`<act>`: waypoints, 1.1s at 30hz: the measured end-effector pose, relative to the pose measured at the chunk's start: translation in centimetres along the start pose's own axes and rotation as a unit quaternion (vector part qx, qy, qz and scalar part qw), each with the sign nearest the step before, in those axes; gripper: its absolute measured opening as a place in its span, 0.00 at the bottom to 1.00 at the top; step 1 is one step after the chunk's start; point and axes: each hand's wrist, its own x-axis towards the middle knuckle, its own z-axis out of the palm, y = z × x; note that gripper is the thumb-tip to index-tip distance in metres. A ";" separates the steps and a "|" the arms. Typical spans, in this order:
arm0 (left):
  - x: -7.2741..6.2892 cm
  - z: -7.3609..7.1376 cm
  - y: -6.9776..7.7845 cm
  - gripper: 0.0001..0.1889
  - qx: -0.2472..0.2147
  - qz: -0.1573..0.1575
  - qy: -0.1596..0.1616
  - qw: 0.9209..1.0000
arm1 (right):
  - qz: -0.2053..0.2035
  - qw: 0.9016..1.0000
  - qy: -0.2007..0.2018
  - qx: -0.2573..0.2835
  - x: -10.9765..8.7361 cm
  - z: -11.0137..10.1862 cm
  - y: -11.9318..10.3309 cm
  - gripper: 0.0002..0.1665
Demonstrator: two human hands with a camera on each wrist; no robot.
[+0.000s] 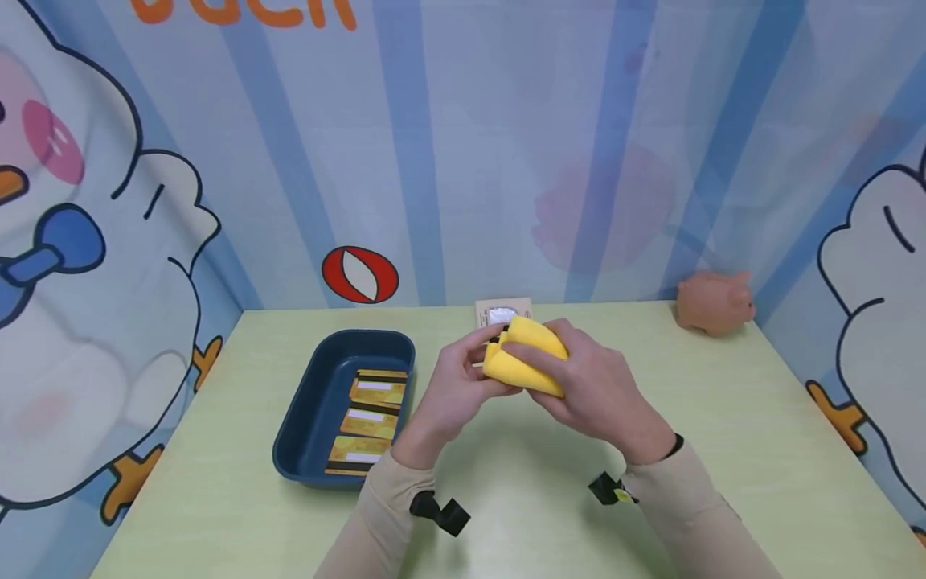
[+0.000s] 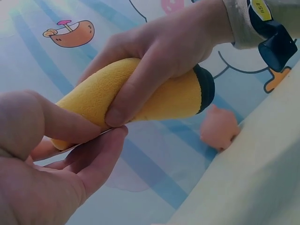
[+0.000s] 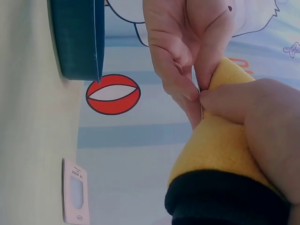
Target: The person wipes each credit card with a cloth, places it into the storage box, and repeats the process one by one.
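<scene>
My right hand [image 1: 596,386] grips a soft yellow cloth [image 1: 531,354], folded over, with a black end [image 2: 205,89] that shows in the left wrist view. Facing it, my left hand [image 1: 463,378] pinches a thin flat piece [image 3: 201,111] that looks like a card, seen almost edge-on. The cloth covers most of that piece, and the thumb of the right hand presses on the cloth near the left fingertips. Both hands are raised over the middle of the table. To their left stands a dark blue tray [image 1: 297,434] with gold cards [image 1: 370,420] lying in a column along its right side.
Behind the hands, a small pale package with a window [image 1: 502,311] is at the table's [image 1: 723,450] back edge. A pink toy pig [image 1: 714,304] stands at the back right corner. Printed cartoon sheets [image 1: 470,161] wall in the back and sides.
</scene>
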 end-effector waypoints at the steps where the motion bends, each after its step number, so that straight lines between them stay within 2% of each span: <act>1: 0.0 -0.1 0.0 0.38 -0.002 0.002 0.002 1.000 | 0.000 1.000 -0.001 -0.001 0.0 -0.1 0.0 0.34; 10: -0.4 -0.7 0.9 0.34 -0.014 0.000 0.019 1.000 | 0.014 1.000 -0.013 0.015 -0.6 -0.5 1.1 0.35; 18: -0.6 -1.3 1.4 0.34 -0.024 -0.001 0.024 0.999 | 0.019 1.000 -0.002 0.021 -1.8 -0.2 2.4 0.33; 22: -0.7 -1.6 1.3 0.36 -0.017 -0.004 0.028 0.999 | 0.021 1.000 0.002 0.020 -2.2 0.1 2.7 0.32; 27: -0.8 -2.2 1.1 0.36 -0.006 -0.022 0.029 0.999 | 0.029 0.999 -0.005 0.015 -2.6 0.5 2.7 0.34; 33: -1.0 -2.8 1.0 0.36 0.034 -0.042 0.034 0.998 | 0.044 0.999 -0.009 0.004 -2.7 0.7 2.5 0.36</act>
